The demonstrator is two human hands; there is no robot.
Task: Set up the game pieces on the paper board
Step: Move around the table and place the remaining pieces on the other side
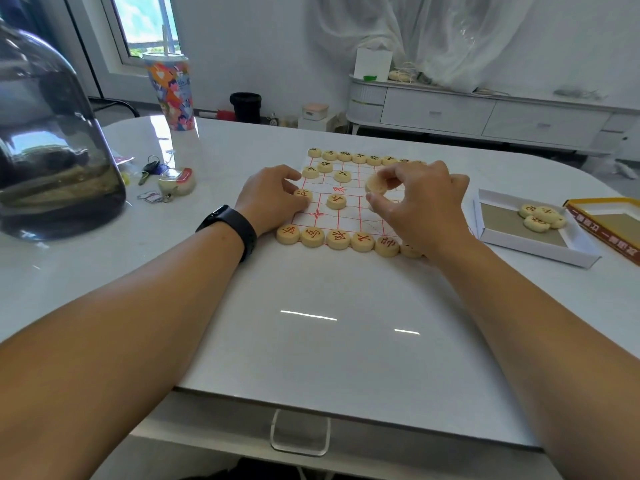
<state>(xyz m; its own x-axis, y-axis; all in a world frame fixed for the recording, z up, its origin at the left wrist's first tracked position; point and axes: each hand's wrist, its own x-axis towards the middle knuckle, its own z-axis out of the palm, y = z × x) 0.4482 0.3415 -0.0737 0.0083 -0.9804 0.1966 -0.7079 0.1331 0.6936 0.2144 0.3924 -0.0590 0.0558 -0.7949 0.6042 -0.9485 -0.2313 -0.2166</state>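
Observation:
A white paper board (323, 216) with red grid lines lies on the table. Round pale wooden pieces stand along its near edge (337, 239) and its far edge (359, 157), with several more inside the grid. My left hand (270, 199) rests at the board's left edge, its fingers pinching one piece (303, 194) on the grid. My right hand (420, 206) hovers over the board's right half and holds a piece (376, 184) tilted on its edge between thumb and fingertips. The board's right side is hidden under this hand.
An open white box tray (502, 233) at the right holds a few spare pieces (542, 216); its orange lid (609, 223) lies beside it. At the left are a dark glass jar (52, 150), keys (152, 168), a small round tin (177, 181) and a patterned cup (171, 91).

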